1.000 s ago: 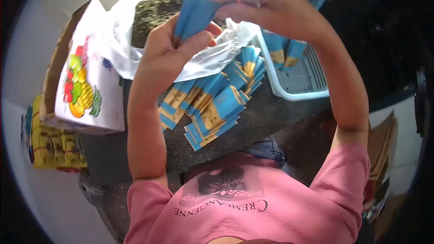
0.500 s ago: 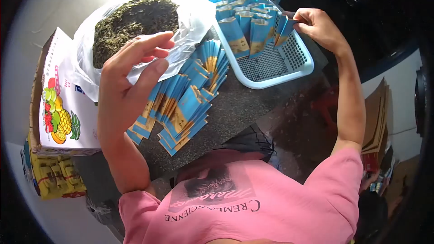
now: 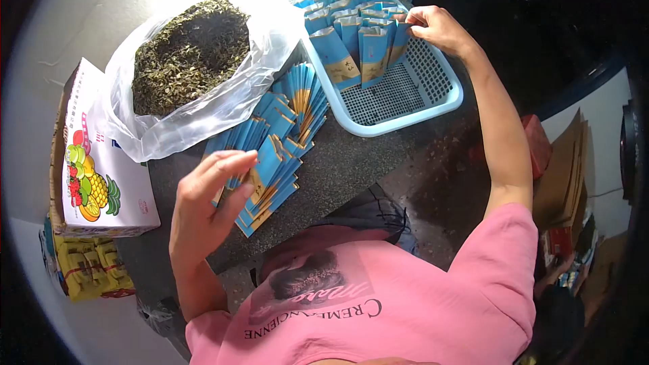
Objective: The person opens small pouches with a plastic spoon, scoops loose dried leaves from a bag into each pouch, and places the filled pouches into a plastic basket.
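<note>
My right hand [image 3: 438,29] pinches the top of a blue and gold paper packet [image 3: 400,46] at the right side of the light-blue plastic basket [image 3: 405,124]. Upright packets [image 3: 336,61] stand in rows in the basket's far part, their tops uncovered. Over the near end of a fanned pile of flat packets [image 3: 274,159], my left hand [image 3: 211,196] hovers with thumb and fingers apart and nothing visible between them. Part of the pile is hidden behind that hand. Beyond it sits a clear plastic bag [image 3: 152,136] full of dried green leaves [image 3: 189,54].
A white carton [image 3: 111,162] with printed fruit stands left of the bag on the dark speckled table [image 3: 358,169]. Yellow packages [image 3: 91,267] lie lower at the left. Flattened cardboard [image 3: 564,169] and a red object [image 3: 534,145] are off to the right.
My left hand has come down from beside the leaf bag to the packet pile. My right hand has carried its packet leftward, against the standing packets. The camera view has shifted slightly.
</note>
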`<state>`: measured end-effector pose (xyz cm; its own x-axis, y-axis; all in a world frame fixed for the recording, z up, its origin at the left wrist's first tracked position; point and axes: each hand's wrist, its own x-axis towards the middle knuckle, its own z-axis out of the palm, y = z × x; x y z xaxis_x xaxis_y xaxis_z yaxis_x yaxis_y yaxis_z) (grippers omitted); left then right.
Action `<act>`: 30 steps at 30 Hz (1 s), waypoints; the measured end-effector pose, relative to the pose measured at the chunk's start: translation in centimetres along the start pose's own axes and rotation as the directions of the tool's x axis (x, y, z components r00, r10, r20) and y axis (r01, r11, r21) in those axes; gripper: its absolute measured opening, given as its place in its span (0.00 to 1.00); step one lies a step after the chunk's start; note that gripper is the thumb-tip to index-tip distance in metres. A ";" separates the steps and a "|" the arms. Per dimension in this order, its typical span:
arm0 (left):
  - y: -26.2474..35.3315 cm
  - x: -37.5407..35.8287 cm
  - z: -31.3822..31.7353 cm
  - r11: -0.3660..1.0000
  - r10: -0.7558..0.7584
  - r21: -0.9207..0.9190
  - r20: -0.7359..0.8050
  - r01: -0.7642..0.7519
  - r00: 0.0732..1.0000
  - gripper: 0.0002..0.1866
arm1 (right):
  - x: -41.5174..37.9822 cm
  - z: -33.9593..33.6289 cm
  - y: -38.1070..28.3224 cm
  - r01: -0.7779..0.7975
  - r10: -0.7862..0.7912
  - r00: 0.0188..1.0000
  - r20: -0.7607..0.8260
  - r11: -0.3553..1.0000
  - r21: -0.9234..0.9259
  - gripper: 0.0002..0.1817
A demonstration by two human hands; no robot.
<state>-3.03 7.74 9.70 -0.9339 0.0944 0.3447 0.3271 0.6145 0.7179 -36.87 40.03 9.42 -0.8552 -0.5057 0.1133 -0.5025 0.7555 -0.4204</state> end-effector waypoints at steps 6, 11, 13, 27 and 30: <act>-0.8 -3.4 1.0 0.989 -0.144 -0.042 -0.078 0.141 0.987 0.16 | -0.3 1.4 0.3 0.109 -0.106 0.994 -0.028 0.969 0.220 0.07; -2.3 -5.5 1.0 0.961 -0.269 -0.136 -0.230 0.243 0.935 0.13 | -2.1 -0.3 -0.2 0.106 -0.101 0.994 -0.044 0.983 0.152 0.16; -2.9 -6.0 0.9 0.945 -0.325 -0.141 -0.296 0.296 0.898 0.12 | -2.8 -0.7 -0.1 0.152 -0.123 0.978 -0.170 0.973 0.171 0.17; -8.7 -6.9 1.2 0.817 -0.293 0.279 -0.553 0.505 0.780 0.13 | -16.5 5.9 -11.0 0.317 -0.184 0.948 -0.259 0.549 0.773 0.29; -9.2 -5.8 1.4 0.795 -0.286 0.333 -0.533 0.508 0.796 0.14 | -17.2 9.4 -12.8 0.212 -0.094 0.977 -0.190 0.416 0.885 0.29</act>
<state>-0.80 2.64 0.22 -0.7604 -0.5179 0.3919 -0.2621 0.7969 0.5443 -14.52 35.14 4.44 -0.8127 -0.4864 0.3209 -0.2775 -0.1612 -0.9471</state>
